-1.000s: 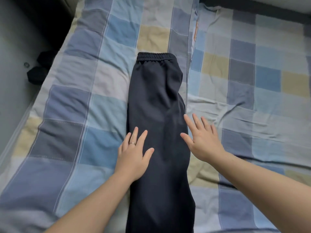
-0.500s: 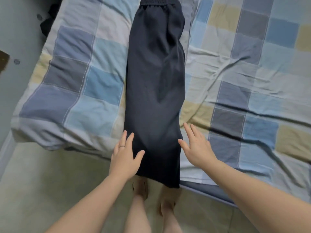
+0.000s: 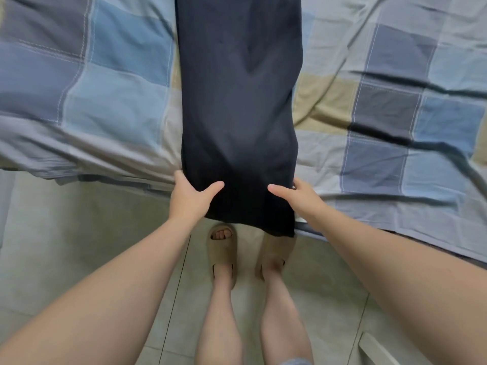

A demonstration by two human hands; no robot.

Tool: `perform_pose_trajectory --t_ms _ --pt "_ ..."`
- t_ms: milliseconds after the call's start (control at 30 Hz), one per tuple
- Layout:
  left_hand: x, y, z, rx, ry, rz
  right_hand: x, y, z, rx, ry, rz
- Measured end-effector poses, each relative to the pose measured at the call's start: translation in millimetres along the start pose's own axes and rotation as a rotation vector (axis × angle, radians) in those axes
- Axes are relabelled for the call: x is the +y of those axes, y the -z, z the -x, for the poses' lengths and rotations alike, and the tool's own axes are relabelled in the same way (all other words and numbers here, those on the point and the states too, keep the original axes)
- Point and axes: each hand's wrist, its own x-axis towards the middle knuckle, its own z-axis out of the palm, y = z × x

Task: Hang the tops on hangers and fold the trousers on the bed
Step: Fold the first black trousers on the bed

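Gripping a pair of dark navy trousers (image 3: pixel 237 114) near the hem, right at the near edge of the bed (image 3: pixel 105 88), with both hands. Pinching the garment's left side with the left hand (image 3: pixel 191 198), thumb lying on top of the cloth, fingers tucked under and mostly hidden. Pinching the right side with the right hand (image 3: pixel 300 197) in the same way, thumb on top, fingers curling round the edge.

Lying lengthwise on the bed's blue, grey and beige checks, apparently doubled leg over leg, and running from the bed's near edge out of view at the top; waistband not showing. Hanging over the bed's near edge at the hem (image 3: pixel 253 227), above the tiled floor (image 3: pixel 79 246) and just over one of two beige slippers (image 3: pixel 222 248) standing close against the bed.

Probably preparing to lift the hem and fold it toward the far side of the bed. Risking a skewed fold by raising one side sooner or higher than the other, sliding the two layers apart. Risking dragging the whole garment off the bed's near edge onto the floor by pulling back instead of up, with the end already overhanging. Risking catching the rumpled cover beside the right hand and lifting it along. Aiming at a waistband beyond view, so possibly overshooting or falling short.
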Motion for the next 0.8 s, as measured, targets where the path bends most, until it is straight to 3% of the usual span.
perform_pose_trajectory --t_ms 133,367,800 --pt "-16.3 7.9 2.0 -0.251 0.146 0.048 9.2 -2.5 14.1 -0.085 -0.07 -0.064" --pt "-17.2 33.0 42.1 -0.432 0.212 0.014 5.3 -17.4 71.4 -0.133 -0.179 -0.044" --pt "0.6 152.3 175.2 -0.548 0.184 0.06 -13.6 -56.0 256.9 0.122 -0.024 -0.002"
